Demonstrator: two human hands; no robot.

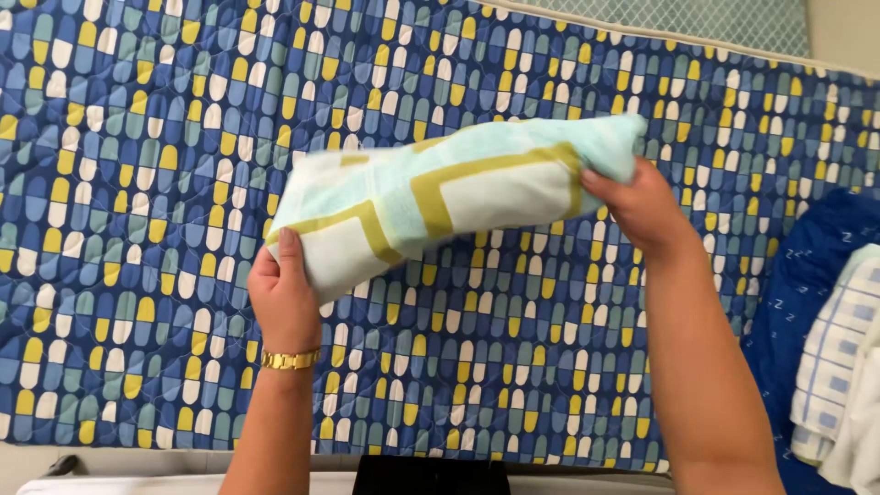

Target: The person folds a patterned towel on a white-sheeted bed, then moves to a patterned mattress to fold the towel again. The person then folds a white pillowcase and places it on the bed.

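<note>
A folded cloth (440, 197), pale mint and white with mustard-yellow bands, is held stretched between both hands above a bed. My left hand (282, 298) pinches its lower left corner, thumb on top; a gold bracelet sits on that wrist. My right hand (642, 209) grips the cloth's right end from the side, fingers tucked behind it. The cloth is tilted, its right end higher than the left.
A quilted bedspread (137, 183) patterned with blue, white, yellow and green capsule shapes covers the bed. At the right edge lie a dark blue fabric (811, 275) and a white-and-blue checked cloth (839, 357). A black object (431, 475) sits at the bottom edge.
</note>
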